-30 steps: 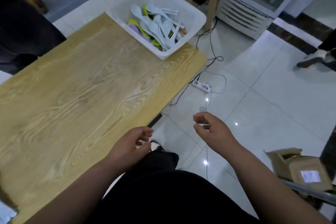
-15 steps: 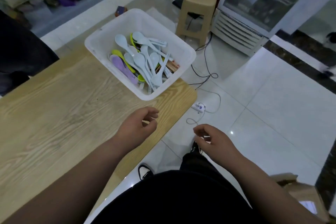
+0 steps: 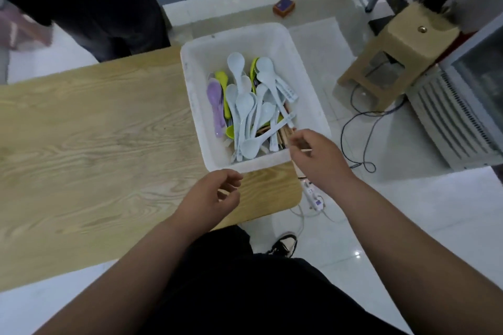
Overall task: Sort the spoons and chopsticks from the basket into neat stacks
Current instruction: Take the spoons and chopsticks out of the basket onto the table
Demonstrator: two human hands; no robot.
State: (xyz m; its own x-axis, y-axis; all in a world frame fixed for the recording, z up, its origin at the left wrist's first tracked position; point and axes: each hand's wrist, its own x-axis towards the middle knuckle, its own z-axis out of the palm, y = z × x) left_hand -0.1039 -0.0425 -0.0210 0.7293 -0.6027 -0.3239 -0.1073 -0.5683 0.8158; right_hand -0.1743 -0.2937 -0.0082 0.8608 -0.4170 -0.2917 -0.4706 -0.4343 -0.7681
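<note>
A white plastic basket (image 3: 313, 95) sits on the right end of the wooden table (image 3: 95, 144). It holds several pale blue spoons (image 3: 243, 106), a purple spoon (image 3: 215, 100), green spoons (image 3: 221, 79) and wooden chopsticks (image 3: 285, 132) under them at the near right. My right hand (image 3: 318, 160) is over the basket's near right corner, its fingertips pinching a thin wooden chopstick (image 3: 305, 149). Just in front of the basket's near wall, my left hand (image 3: 212, 198) hovers over the table, loosely curled and holding nothing.
A person in dark clothes (image 3: 109, 3) stands at the table's far side. To the right on the tiled floor are a tan plastic stool (image 3: 402, 54), a white appliance (image 3: 462, 117), cables and a power strip (image 3: 313, 196). A small box (image 3: 284, 6) lies beyond the basket.
My view has swung toward the basket. Both hands moved forward: the right one reached the basket's near right corner and took hold of a chopstick, the left came up near the basket's front wall.
</note>
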